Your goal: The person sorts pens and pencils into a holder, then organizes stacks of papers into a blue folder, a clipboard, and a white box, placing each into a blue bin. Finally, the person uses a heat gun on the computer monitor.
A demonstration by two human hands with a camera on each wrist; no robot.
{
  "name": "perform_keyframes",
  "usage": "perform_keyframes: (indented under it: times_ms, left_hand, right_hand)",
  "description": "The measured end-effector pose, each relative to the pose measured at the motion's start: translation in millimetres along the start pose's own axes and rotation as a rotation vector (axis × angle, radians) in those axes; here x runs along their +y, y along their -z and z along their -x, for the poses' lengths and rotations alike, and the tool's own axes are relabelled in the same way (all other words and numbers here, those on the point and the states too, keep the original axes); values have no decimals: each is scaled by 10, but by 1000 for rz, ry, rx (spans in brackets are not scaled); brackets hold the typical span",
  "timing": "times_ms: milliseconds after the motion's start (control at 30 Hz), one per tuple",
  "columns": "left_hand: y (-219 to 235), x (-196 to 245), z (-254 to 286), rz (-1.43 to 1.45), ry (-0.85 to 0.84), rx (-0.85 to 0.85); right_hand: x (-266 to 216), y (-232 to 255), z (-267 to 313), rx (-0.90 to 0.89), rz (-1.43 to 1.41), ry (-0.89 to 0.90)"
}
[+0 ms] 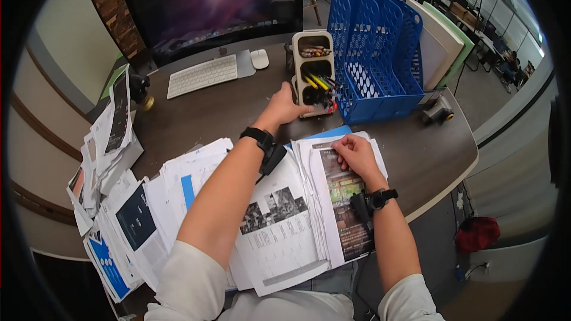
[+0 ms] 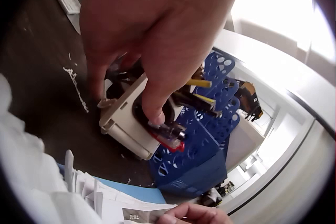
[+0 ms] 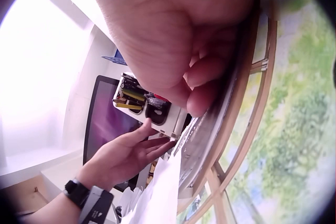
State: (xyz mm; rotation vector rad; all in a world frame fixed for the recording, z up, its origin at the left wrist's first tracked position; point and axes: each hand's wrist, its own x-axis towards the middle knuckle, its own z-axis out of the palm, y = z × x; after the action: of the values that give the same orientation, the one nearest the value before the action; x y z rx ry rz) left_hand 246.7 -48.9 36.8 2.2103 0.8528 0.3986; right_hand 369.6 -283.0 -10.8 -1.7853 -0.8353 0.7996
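Nearest, along the near side of the desk [image 1: 166,125], paper lies in loose stacks. One sheet with grey photographs [image 1: 276,255] lies left of one colour-printed page [image 1: 342,193]. The right hand [image 1: 360,157] rests at that page's far end, fingers bent; whether they pinch it cannot be told. Both sheets look light, limp and easily creased, best taken by their edges.

Beyond them, left of a file rack, stands one beige desk organiser [image 1: 313,60]. The left hand [image 1: 282,107] appears clamped on its near left part, thumb over the near compartment's rim, fingers against the left side. It is probably stiff plastic, smooth and slightly slippery, light in itself but weighted by its contents. Opposite outer walls should give a steadier hold than one rim, since tilting could spill the pens. Three compartments show; the coloured pencils [image 1: 315,52] in the far one are too bunched to count, and two yellow barrels [image 1: 311,81] stand out nearer.

To its right is one blue file rack [image 1: 380,108]; farther left, one white keyboard [image 1: 202,76], one mouse [image 1: 259,59] and, farthest, one desktop monitor [image 1: 208,12].
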Motion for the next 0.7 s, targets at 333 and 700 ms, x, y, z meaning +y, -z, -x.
perform_keyframes:
  times_ms: [333, 700]
  left_hand:
    - [1435, -383, 2500, 191, -1, 171]
    - [828, -443, 3732, 280, 204, 105]
  right_hand:
    - [-161, 355, 754, 88, 176, 262]
    - [125, 469, 1280, 260, 393, -46]
